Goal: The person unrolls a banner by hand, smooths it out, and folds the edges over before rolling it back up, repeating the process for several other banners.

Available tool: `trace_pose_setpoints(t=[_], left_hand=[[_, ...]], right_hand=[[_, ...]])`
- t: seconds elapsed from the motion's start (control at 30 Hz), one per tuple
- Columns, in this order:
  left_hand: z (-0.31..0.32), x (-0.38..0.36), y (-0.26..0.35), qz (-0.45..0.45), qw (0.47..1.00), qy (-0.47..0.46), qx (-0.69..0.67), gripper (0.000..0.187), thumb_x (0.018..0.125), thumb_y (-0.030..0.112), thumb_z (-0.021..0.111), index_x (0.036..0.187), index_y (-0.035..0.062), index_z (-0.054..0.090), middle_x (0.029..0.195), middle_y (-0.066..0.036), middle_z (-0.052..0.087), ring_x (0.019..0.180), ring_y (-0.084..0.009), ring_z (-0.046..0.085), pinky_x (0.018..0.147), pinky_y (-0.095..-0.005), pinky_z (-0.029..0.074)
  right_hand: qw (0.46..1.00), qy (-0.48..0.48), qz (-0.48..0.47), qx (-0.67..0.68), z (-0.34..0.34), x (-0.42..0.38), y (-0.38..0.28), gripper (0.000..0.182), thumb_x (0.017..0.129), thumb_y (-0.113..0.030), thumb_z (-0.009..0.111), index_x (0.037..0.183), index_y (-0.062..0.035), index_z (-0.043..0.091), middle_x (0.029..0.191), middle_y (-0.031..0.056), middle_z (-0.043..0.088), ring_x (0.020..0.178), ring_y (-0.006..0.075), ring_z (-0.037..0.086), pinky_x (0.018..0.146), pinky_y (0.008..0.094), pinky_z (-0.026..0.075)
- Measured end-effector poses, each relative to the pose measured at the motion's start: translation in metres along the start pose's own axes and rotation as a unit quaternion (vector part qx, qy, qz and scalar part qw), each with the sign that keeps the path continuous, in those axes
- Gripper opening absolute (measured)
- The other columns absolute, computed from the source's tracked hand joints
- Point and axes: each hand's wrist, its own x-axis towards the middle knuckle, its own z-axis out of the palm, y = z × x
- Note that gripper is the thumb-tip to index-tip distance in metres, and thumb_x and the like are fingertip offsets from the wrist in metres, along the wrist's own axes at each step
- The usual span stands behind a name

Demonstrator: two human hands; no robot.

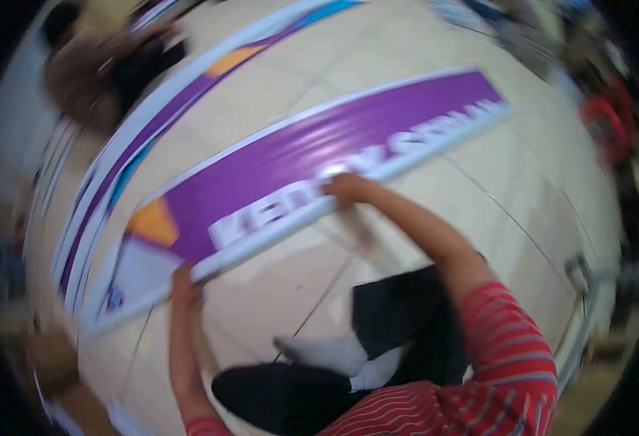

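Observation:
A long purple banner (283,156) with white lettering lies on the floor before me, with a pale border along its edges. Its left end has an orange patch and a white part with a small logo. At the near edge, toward that end, my left hand (184,285) is closed on the border. My right hand (347,189) rests farther along the same edge with its fingers curled against the lettering. Motion blur hides whether a small thing is in them. A bright white spot shows beside those fingers, too blurred to name.
Another long purple, white, orange and blue banner (210,80) lies beyond, to the left. A person (90,73) sits beside it. Red objects (610,123) stand at the far right. My crossed legs (283,396) are close to the near edge, over pale floor tiles (516,218).

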Motion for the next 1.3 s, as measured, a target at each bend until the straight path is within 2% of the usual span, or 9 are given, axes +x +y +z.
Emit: trace_pose_setpoints(t=[0.2,0.47,0.57,0.6,0.67,0.73,0.8,0.93,1.3], left_hand=[[0.023,-0.043,0.099,0.092,0.994,0.045,-0.03,0.044,0.069,0.005,0.069,0.112,0.0029,0.059,0.107,-0.018,0.061,0.104,-0.0371,0.056,0.091,-0.0471,0.045],[0.009,-0.143,0.068,0.113,0.991,-0.018,-0.074,0.046,0.071,0.039,0.077,0.099,0.0052,0.061,0.099,-0.013,0.057,0.096,-0.0329,0.056,0.082,-0.0434,0.045],[0.008,-0.154,-0.022,-0.067,0.997,0.019,-0.038,0.047,0.073,0.048,0.074,0.094,0.0058,0.067,0.097,-0.016,0.064,0.094,-0.0361,0.059,0.081,-0.0449,0.046],[-0.014,-0.156,-0.048,-0.21,0.975,-0.059,0.049,0.052,0.076,0.044,0.072,0.113,0.0098,0.064,0.121,-0.015,0.06,0.113,-0.0332,0.055,0.093,-0.0453,0.045],[-0.027,-0.165,-0.109,-0.303,0.862,0.079,0.398,0.069,0.079,0.027,0.071,0.14,0.0092,0.045,0.144,-0.016,0.045,0.134,-0.0334,0.041,0.108,-0.0584,0.031],[-0.091,-0.143,-0.075,-0.421,0.813,0.306,0.26,0.07,0.08,0.023,0.069,0.142,0.0065,0.042,0.145,-0.021,0.041,0.135,-0.0355,0.039,0.109,-0.0553,0.032],[-0.1,-0.124,-0.067,-0.306,0.863,0.357,0.186,0.066,0.083,0.026,0.068,0.14,0.0056,0.045,0.14,-0.023,0.047,0.133,-0.0411,0.039,0.11,-0.0506,0.034],[-0.058,-0.098,0.042,-0.11,0.987,0.103,0.055,0.072,0.081,0.039,0.07,0.141,0.0073,0.044,0.143,-0.021,0.045,0.133,-0.0399,0.041,0.109,-0.0499,0.035],[0.022,-0.068,0.115,0.171,0.976,-0.072,-0.112,0.06,0.063,0.032,0.086,0.111,0.0051,0.063,0.104,-0.015,0.062,0.1,-0.0343,0.059,0.089,-0.0446,0.047]], right_hand=[[0.989,0.11,0.094,0.023,0.036,-0.124,0.076,0.068,0.056,-0.014,0.085,0.118,-0.0067,0.058,0.127,0.0165,0.057,0.117,0.0378,0.05,0.104,0.0464,0.038],[0.922,0.156,0.292,-0.202,0.076,-0.284,0.164,0.038,0.078,0.003,0.053,0.114,-0.0073,0.053,0.119,0.0142,0.053,0.123,0.0328,0.045,0.107,0.0567,0.03],[0.956,0.052,0.239,-0.161,0.048,-0.277,0.123,0.038,0.08,0.001,0.053,0.118,-0.0049,0.05,0.119,0.0144,0.051,0.121,0.0339,0.046,0.107,0.0552,0.031],[0.956,0.052,0.241,-0.162,0.053,-0.276,0.128,0.038,0.08,0.001,0.053,0.118,-0.0049,0.05,0.119,0.0144,0.051,0.121,0.0339,0.046,0.107,0.0552,0.031],[0.941,0.095,0.298,-0.128,0.065,-0.275,0.131,0.053,0.07,-0.005,0.071,0.119,-0.0053,0.05,0.117,0.0154,0.052,0.121,0.036,0.046,0.108,0.0559,0.029],[0.941,0.112,0.284,-0.143,0.068,-0.274,0.129,0.053,0.07,-0.004,0.071,0.119,-0.0036,0.05,0.118,0.0164,0.051,0.12,0.0367,0.046,0.108,0.054,0.03],[0.945,0.085,0.285,-0.137,0.064,-0.268,0.128,0.053,0.07,-0.005,0.072,0.118,-0.0018,0.05,0.119,0.0175,0.051,0.118,0.0374,0.047,0.106,0.0542,0.031],[0.973,0.11,0.181,-0.092,0.064,-0.244,0.095,0.055,0.062,-0.007,0.078,0.109,-0.0015,0.051,0.11,0.0201,0.054,0.111,0.0394,0.048,0.098,0.0524,0.035],[0.979,-0.007,-0.1,0.175,-0.007,-0.131,-0.031,0.043,0.068,-0.012,0.078,0.107,-0.0057,0.061,0.113,0.0164,0.059,0.111,0.0362,0.055,0.095,0.0446,0.046]])
